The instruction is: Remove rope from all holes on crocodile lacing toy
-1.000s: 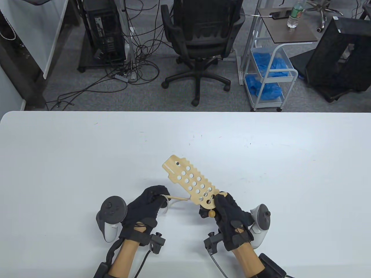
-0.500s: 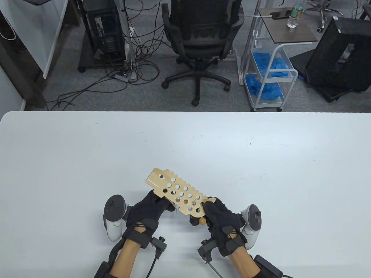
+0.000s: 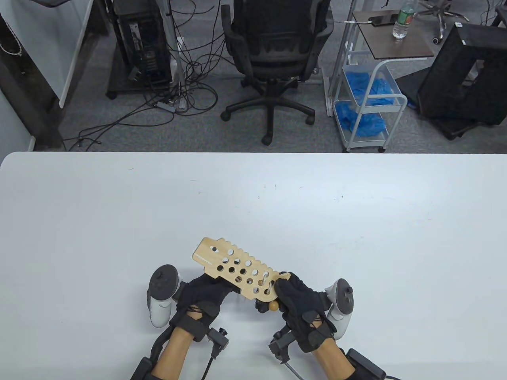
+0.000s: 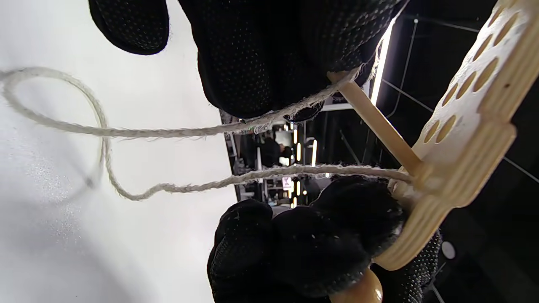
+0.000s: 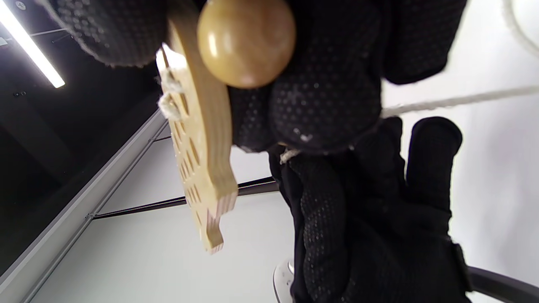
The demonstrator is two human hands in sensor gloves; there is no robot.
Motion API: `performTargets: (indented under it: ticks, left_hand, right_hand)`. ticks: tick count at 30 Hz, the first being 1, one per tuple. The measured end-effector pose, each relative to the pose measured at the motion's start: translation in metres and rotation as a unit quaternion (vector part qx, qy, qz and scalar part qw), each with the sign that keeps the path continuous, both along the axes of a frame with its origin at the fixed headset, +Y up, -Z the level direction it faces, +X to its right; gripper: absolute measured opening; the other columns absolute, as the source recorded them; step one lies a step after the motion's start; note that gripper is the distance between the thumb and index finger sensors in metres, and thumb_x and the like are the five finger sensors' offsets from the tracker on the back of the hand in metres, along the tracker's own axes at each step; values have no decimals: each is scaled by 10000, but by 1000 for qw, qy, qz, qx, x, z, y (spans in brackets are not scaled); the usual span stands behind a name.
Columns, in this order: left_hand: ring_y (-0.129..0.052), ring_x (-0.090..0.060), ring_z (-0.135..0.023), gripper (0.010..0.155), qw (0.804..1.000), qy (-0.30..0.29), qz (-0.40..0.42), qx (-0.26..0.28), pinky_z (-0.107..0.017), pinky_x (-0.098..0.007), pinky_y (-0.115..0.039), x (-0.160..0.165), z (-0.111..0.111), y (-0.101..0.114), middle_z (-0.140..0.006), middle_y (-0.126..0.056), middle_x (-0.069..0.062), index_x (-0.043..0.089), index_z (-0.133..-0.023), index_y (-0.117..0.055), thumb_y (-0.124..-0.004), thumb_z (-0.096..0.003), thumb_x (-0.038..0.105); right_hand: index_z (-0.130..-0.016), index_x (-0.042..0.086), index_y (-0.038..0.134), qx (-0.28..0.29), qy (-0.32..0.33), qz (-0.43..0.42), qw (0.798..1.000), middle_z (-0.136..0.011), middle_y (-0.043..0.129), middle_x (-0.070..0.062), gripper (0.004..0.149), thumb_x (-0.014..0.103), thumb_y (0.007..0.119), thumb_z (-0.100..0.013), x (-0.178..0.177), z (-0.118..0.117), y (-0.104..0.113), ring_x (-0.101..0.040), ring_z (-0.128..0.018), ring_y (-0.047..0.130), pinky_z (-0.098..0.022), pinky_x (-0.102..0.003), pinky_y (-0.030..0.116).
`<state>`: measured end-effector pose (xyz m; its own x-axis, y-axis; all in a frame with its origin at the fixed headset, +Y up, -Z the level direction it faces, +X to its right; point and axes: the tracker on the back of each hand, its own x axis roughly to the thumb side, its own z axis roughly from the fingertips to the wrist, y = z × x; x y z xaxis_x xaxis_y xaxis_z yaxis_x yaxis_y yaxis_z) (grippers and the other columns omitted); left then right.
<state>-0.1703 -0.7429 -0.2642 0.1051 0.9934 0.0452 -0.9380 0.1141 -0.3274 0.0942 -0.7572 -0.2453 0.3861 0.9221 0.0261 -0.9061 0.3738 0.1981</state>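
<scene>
The wooden crocodile board (image 3: 231, 267) with several holes is held tilted above the table. My right hand (image 3: 286, 291) grips its tail end, thumb on top. A round wooden bead (image 3: 273, 305) hangs just below that end, and it fills the top of the right wrist view (image 5: 246, 42). My left hand (image 3: 214, 285) sits under the board and pinches the wooden needle (image 4: 374, 122) at the rope's end. The needle's tip meets the board's underside (image 4: 463, 126). The white rope (image 4: 168, 132) loops slack from the needle back to the board. Short rope stitches (image 3: 264, 282) show in the holes near my right thumb.
The white table (image 3: 119, 221) lies under both hands, its far edge running across the middle of the table view. Beyond it stand an office chair (image 3: 273, 51), a wire cart (image 3: 368, 103) with blue items and floor cables (image 3: 182, 87).
Both hands and the board moved left and nearer the front edge. My left hand slid right, under the board, bringing the needle to its underside. The taut rope went slack.
</scene>
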Motion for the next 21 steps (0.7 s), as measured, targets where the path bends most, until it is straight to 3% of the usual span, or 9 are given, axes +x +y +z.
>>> performTargets:
  ticks: [12, 17, 21]
  left_hand:
    - [-914, -188, -750, 407, 999, -3, -21, 24, -689, -628, -659, 7, 4, 6, -902, -915, 12, 412, -903, -852, -806, -502, 357]
    - [-913, -185, -755, 403, 999, -31, -13, 39, -691, -629, -658, 16, 7, 10, -907, -911, 18, 415, -897, -863, -816, -500, 367]
    - [-894, -193, -795, 436, 998, -37, 14, 49, -699, -634, -647, 20, 10, 12, -946, -885, 15, 382, -939, -840, -794, -510, 319]
  right_hand:
    - [-738, 58, 796, -2, 2, 3, 1000, -564, 995, -191, 452, 382, 798, -423, 0, 1, 2, -339, -393, 1017, -436, -602, 767]
    - [-734, 48, 798, -7, 6, 22, 1000, -558, 994, -199, 454, 379, 793, -423, -2, 0, -1, -345, -386, 1016, -432, -606, 764]
    - [-738, 46, 794, -7, -2, 8, 1000, -562, 993, -201, 455, 378, 789, -427, 0, 1, 1, -346, -393, 1013, -436, -607, 761]
